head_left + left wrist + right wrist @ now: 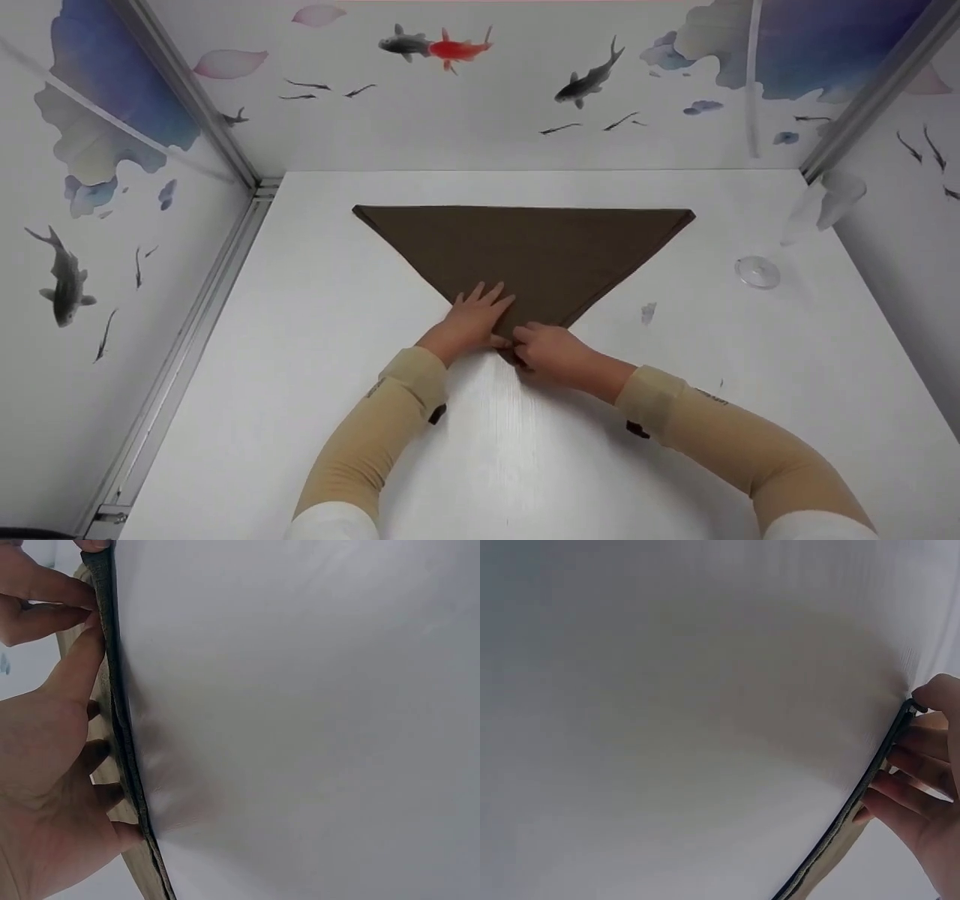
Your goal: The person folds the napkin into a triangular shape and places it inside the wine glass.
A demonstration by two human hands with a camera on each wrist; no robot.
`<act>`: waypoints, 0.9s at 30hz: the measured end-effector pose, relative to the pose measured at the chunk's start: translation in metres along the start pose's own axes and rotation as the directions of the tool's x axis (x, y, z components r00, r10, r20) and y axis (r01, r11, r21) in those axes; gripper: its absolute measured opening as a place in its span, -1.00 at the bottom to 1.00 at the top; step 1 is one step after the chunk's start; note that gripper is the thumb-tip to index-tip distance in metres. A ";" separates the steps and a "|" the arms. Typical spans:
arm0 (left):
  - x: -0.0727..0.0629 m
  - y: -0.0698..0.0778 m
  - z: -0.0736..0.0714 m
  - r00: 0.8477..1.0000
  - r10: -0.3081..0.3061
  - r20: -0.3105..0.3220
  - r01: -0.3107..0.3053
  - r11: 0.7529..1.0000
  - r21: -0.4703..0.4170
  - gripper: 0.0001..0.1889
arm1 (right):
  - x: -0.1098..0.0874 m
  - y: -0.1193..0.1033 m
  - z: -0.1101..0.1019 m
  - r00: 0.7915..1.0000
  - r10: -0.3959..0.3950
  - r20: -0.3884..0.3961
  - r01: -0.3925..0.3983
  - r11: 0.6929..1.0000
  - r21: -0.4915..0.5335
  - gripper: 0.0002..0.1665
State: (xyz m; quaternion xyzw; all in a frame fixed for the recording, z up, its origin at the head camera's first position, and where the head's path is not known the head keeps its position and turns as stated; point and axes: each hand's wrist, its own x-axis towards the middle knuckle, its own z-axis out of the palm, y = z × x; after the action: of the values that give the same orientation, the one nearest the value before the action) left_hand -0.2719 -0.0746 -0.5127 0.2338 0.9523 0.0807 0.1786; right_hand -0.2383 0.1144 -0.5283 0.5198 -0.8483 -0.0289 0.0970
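Observation:
A dark brown cloth point(525, 247), folded into a triangle, lies on the white table with its long edge at the back and a point toward the person. My left hand point(472, 319) rests on its left edge near that point, fingers spread over the fabric. At the near corner, my right hand point(559, 352) pinches the cloth with curled fingers. The left wrist view shows the left thumb at the layered cloth edge point(124, 720), close to the other hand's fingertips. In the right wrist view, thumb and fingers point(907, 799) hold the corner.
To the right of the cloth, a clear round disc point(757, 272) lies on the table point(300, 360). A translucent piece point(840, 199) stands at the back right corner. White panels point(480, 112) with printed fish enclose the table at the back and sides.

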 end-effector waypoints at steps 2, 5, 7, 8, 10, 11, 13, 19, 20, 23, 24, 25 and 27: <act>0.000 0.000 -0.001 1.000 0.003 -0.004 -0.003 1.000 -0.001 -0.14 | 0.001 -0.002 -0.001 1.000 0.004 -0.015 -0.004 1.000 -0.025 -0.79; 0.001 -0.001 -0.002 1.000 0.019 -0.006 -0.019 1.000 0.003 -0.15 | 0.003 -0.005 -0.002 1.000 0.015 -0.005 -0.016 0.998 -0.058 -0.79; 0.001 -0.001 -0.002 0.999 0.033 -0.006 -0.033 0.999 0.011 -0.15 | 0.003 -0.008 -0.002 1.000 0.018 0.005 -0.017 0.997 -0.079 -0.81; 0.001 -0.001 -0.002 0.999 0.038 -0.007 -0.038 0.999 0.017 -0.14 | 0.003 -0.009 -0.002 1.000 0.016 0.008 -0.015 0.996 -0.092 -0.83; 0.000 -0.001 -0.001 0.999 0.041 -0.006 -0.041 0.999 0.031 -0.14 | 0.004 -0.010 -0.002 1.000 0.013 0.008 -0.012 0.994 -0.110 -0.87; 0.000 -0.002 -0.001 0.999 0.040 -0.005 -0.040 0.998 0.042 -0.14 | 0.004 -0.010 -0.002 1.000 0.009 0.009 -0.007 0.992 -0.126 -0.89; -0.001 -0.003 0.001 0.999 0.035 0.002 -0.035 0.998 0.053 -0.14 | 0.004 -0.012 -0.002 1.000 0.001 0.016 0.001 0.989 -0.148 -0.92; -0.002 -0.004 0.005 0.999 0.046 -0.004 -0.046 0.999 0.029 -0.13 | 0.005 -0.014 -0.005 0.998 0.019 0.067 -0.005 0.980 -0.199 -0.88; -0.002 -0.005 0.004 0.999 0.049 -0.008 -0.048 0.999 0.025 -0.13 | 0.005 -0.014 -0.006 0.997 0.027 0.073 -0.012 0.980 -0.199 -0.86; -0.002 -0.005 0.003 0.999 0.046 -0.010 -0.046 0.999 0.017 -0.13 | 0.007 -0.013 -0.007 0.994 0.026 0.109 -0.001 0.975 -0.224 -0.80; -0.002 -0.005 0.003 0.999 0.045 -0.008 -0.045 0.999 0.014 -0.14 | 0.007 -0.012 -0.007 0.993 0.027 0.119 0.000 0.975 -0.224 -0.81; -0.002 -0.005 0.003 0.999 0.045 -0.009 -0.045 0.999 0.011 -0.14 | 0.008 -0.011 -0.007 0.992 0.032 0.122 -0.005 0.976 -0.220 -0.82; 0.000 -0.003 0.002 0.999 0.046 -0.014 -0.046 0.999 0.006 -0.15 | 0.008 -0.009 -0.007 0.991 0.038 0.127 -0.009 0.974 -0.227 -0.83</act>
State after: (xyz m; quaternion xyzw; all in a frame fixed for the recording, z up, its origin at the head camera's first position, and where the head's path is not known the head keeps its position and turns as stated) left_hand -0.2726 -0.0774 -0.5155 0.2557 0.9481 0.0839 0.1692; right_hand -0.2328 0.1037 -0.5221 0.4923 -0.8501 -0.1578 0.1001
